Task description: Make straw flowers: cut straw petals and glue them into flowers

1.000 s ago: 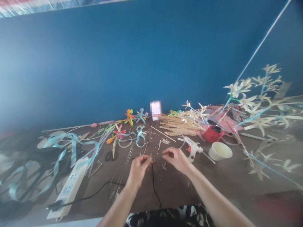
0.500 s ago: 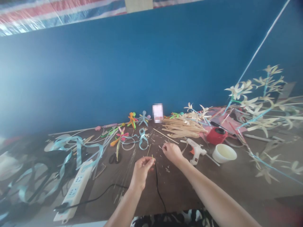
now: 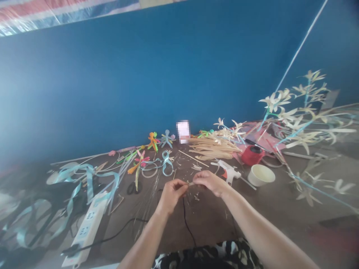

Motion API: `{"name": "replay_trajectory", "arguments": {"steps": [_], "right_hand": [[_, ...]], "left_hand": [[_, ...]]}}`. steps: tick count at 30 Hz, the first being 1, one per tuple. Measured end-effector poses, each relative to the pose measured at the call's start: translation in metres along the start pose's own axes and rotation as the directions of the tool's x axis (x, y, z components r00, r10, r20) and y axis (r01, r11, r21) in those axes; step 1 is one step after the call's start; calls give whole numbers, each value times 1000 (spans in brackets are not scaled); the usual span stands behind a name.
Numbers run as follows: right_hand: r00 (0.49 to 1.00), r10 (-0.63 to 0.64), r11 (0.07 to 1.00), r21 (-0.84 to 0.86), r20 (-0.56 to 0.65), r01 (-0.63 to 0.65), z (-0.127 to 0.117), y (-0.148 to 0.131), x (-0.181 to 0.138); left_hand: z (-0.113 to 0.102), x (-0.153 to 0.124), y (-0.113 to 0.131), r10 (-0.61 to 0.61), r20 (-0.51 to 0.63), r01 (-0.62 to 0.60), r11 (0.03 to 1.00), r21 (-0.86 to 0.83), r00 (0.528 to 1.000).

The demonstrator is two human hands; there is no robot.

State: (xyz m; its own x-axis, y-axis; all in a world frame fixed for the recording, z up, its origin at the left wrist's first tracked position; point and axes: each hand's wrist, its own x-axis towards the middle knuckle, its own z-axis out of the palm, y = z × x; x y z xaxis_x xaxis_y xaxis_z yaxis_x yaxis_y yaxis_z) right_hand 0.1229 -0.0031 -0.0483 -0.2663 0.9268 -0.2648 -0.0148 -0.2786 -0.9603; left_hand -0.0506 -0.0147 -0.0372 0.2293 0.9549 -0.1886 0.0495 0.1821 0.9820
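My left hand [image 3: 174, 191] is closed in a pinch over the middle of the table, thumb against forefinger, on a thin pale stick whose end is mostly hidden by the fingertips. Just to its right, my right hand [image 3: 208, 181] pinches a small pale strip [image 3: 191, 184]. The fingertips of both hands nearly meet, and the strip bridges the small gap between them. Whether the strip touches the stick, I cannot tell. Pale scraps [image 3: 196, 196] lie on the tabletop close to the hands.
A white glue gun [image 3: 230, 171], a white cup [image 3: 261, 175] and a red roll [image 3: 252, 155] stand to the right, near pale flowers on blue stems [image 3: 300, 134]. Dried strips [image 3: 214, 147] lie behind. At left are a power strip [image 3: 86, 228], scissors [image 3: 134, 187] and blue ribbon [image 3: 89, 179].
My right hand has come down and toward the left hand, bringing the pale strip to its fingertips. The left hand has turned slightly inward. The whole view has shifted a little.
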Motion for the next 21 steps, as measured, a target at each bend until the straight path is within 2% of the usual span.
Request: {"name": "replay_trajectory", "arguments": {"steps": [4,7,13,18,21], "right_hand": [[999,27,940,338,22,-33,3,0,-3],[999,25,868,496,23,-33,8,2,-7],[999,50,820,571,19,-52,19,6,-18],[1000,21,824,566,-3,-15,24,0,-24],[999,-16,864,503,-41,35,22,-4,-25]], "left_hand": [[4,-3,-4,12,-96,-21,996,-90,995],[6,-6,-6,50,-172,-74,988,-134,984],[7,-10,-8,196,-238,-214,975,-53,951],[6,-16,-5,357,-182,-335,931,142,916],[6,-18,-2,403,-134,-369,903,221,905]]}}
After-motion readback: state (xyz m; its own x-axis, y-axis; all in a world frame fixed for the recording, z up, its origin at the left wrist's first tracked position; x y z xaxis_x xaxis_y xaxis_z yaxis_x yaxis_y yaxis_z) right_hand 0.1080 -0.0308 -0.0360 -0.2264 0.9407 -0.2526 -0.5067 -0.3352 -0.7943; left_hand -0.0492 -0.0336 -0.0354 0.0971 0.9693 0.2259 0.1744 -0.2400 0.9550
